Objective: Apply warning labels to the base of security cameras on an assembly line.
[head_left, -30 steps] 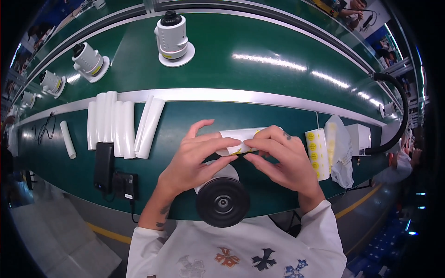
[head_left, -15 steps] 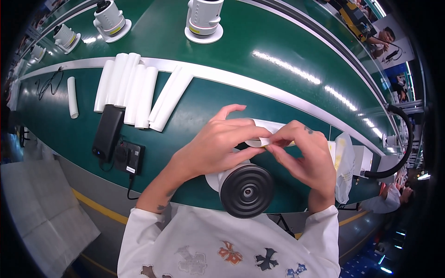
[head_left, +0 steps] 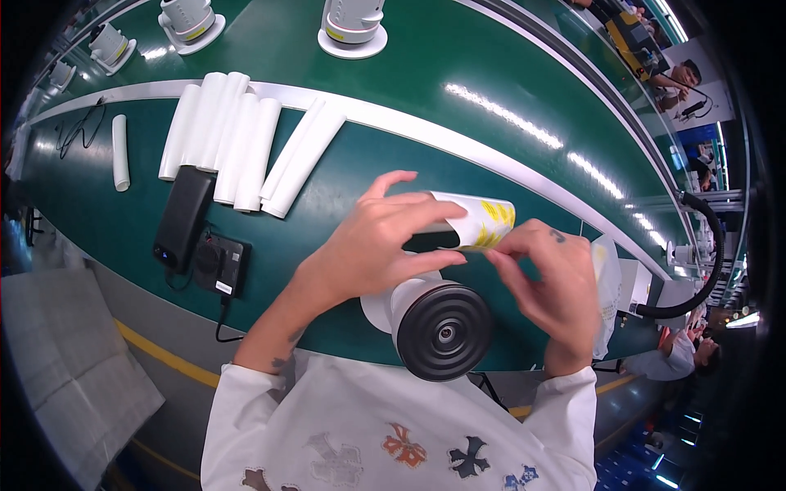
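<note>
My left hand (head_left: 381, 245) and my right hand (head_left: 550, 286) together hold a rolled white sheet with yellow marks (head_left: 475, 221) just above the green work surface (head_left: 344, 164). The left hand's fingers wrap round the roll's left part; the right hand's fingertips pinch its right end. Directly below the hands stands a white cylindrical device with a black ribbed round end (head_left: 442, 327), near the table's front edge.
Several white rolled sheets (head_left: 237, 147) lie at the back left, one more (head_left: 120, 151) further left. A black power bank (head_left: 182, 217) and a black box (head_left: 219, 263) with a cable sit left. White devices (head_left: 352, 24) stand on the belt behind. Another person (head_left: 688, 78) works far right.
The view has tilted and shifted. The sheet between my hands is now curled up into a roll and lifted slightly; both hands stay on it.
</note>
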A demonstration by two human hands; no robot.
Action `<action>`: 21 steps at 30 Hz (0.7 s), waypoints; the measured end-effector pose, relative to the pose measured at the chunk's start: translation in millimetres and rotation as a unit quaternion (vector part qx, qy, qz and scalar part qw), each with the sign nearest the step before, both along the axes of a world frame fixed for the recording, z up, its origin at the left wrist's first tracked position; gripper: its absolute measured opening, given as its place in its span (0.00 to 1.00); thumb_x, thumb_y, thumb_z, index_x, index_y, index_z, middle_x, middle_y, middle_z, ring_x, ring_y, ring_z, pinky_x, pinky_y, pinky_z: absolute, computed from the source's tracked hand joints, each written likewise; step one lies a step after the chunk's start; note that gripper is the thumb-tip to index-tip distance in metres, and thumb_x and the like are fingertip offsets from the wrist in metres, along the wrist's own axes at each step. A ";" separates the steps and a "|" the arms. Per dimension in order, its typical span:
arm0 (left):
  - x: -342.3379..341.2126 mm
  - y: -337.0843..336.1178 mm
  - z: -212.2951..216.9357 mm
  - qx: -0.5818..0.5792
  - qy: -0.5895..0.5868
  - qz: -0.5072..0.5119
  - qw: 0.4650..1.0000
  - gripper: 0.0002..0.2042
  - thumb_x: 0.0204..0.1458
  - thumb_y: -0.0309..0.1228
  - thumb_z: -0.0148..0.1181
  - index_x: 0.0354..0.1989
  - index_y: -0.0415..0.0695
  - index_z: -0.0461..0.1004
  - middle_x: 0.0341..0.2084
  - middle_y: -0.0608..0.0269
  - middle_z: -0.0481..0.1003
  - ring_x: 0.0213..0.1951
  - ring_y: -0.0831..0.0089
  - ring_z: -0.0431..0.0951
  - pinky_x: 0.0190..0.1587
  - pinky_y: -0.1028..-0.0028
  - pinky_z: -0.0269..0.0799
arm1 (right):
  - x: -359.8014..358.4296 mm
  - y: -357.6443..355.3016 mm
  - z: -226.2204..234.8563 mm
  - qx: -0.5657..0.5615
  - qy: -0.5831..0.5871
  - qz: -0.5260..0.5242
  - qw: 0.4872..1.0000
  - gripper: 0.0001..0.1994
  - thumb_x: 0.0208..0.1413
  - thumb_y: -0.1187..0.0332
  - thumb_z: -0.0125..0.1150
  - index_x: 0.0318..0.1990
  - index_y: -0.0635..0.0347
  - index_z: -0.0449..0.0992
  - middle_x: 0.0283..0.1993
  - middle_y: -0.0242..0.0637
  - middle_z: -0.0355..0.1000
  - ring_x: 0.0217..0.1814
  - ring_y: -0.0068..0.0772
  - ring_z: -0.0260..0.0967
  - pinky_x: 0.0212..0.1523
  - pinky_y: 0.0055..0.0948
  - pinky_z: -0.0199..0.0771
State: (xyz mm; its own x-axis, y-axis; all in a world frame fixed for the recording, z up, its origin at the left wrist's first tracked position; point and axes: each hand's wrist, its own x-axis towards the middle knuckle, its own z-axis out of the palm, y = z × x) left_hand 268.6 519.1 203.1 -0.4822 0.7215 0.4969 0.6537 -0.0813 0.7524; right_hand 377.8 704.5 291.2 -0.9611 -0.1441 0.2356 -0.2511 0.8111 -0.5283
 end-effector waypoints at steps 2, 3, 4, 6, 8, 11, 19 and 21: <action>0.3 -5.7 -7.7 -0.034 0.004 0.060 0.998 0.26 0.40 0.36 0.74 0.49 0.42 0.75 0.33 0.60 0.78 0.35 0.65 0.76 0.57 0.60 0.63 | 10.3 -6.4 13.6 0.023 0.012 -0.018 1.000 0.08 0.46 0.77 0.68 0.31 0.63 0.73 0.22 0.36 0.72 0.20 0.34 0.72 0.20 0.28 0.67; -0.2 -6.3 -11.8 -0.030 0.000 0.055 0.998 0.26 0.40 0.36 0.74 0.49 0.42 0.75 0.33 0.60 0.78 0.35 0.65 0.76 0.57 0.60 0.63 | 21.6 -9.1 22.5 -0.071 -0.042 -0.041 0.996 0.07 0.46 0.78 0.68 0.30 0.64 0.74 0.19 0.35 0.70 0.17 0.30 0.69 0.19 0.26 0.64; -0.2 -11.9 -14.5 -0.066 0.018 0.069 0.995 0.29 0.38 0.39 0.74 0.50 0.42 0.74 0.34 0.59 0.76 0.36 0.63 0.74 0.54 0.61 0.64 | 26.7 -10.7 29.6 -0.169 -0.095 -0.057 0.979 0.06 0.46 0.79 0.68 0.30 0.65 0.75 0.15 0.33 0.67 0.14 0.25 0.67 0.17 0.24 0.62; 2.9 -22.1 -15.2 -0.142 0.017 0.091 0.985 0.35 0.35 0.42 0.74 0.54 0.41 0.72 0.33 0.57 0.71 0.38 0.60 0.69 0.47 0.65 0.64 | 27.8 -7.9 36.4 -0.221 -0.182 0.040 0.957 0.04 0.48 0.79 0.67 0.29 0.67 0.76 0.10 0.27 0.63 0.10 0.17 0.61 0.14 0.21 0.55; 4.1 -30.4 -16.0 -0.158 0.039 0.116 0.980 0.34 0.35 0.42 0.74 0.53 0.40 0.73 0.33 0.58 0.71 0.38 0.60 0.69 0.46 0.66 0.65 | 25.1 -10.3 35.1 -0.244 -0.230 0.075 0.939 0.04 0.48 0.78 0.67 0.29 0.66 0.76 0.10 0.26 0.63 0.10 0.16 0.60 0.14 0.21 0.53; 8.2 -38.8 -21.3 -0.113 0.049 0.156 0.980 0.30 0.39 0.41 0.73 0.51 0.38 0.74 0.33 0.58 0.72 0.38 0.60 0.70 0.44 0.67 0.67 | 17.8 -19.9 33.4 -0.268 -0.334 0.054 0.902 0.04 0.50 0.77 0.66 0.28 0.65 0.75 0.09 0.27 0.62 0.10 0.16 0.58 0.14 0.22 0.51; 36.3 -54.7 2.4 0.163 -0.021 0.052 0.985 0.13 0.42 0.27 0.66 0.38 0.38 0.78 0.43 0.52 0.77 0.47 0.52 0.76 0.45 0.59 0.73 | 23.5 -17.2 20.2 -0.241 -0.312 -0.006 0.919 0.05 0.48 0.78 0.65 0.26 0.64 0.73 0.09 0.27 0.59 0.10 0.15 0.54 0.15 0.20 0.52; 41.3 -53.9 4.4 0.169 -0.029 0.027 0.985 0.14 0.40 0.26 0.66 0.38 0.40 0.78 0.45 0.52 0.77 0.49 0.50 0.76 0.46 0.57 0.73 | 24.4 -17.8 20.0 -0.238 -0.311 -0.005 0.920 0.05 0.47 0.78 0.65 0.26 0.64 0.73 0.09 0.27 0.59 0.10 0.15 0.53 0.15 0.20 0.53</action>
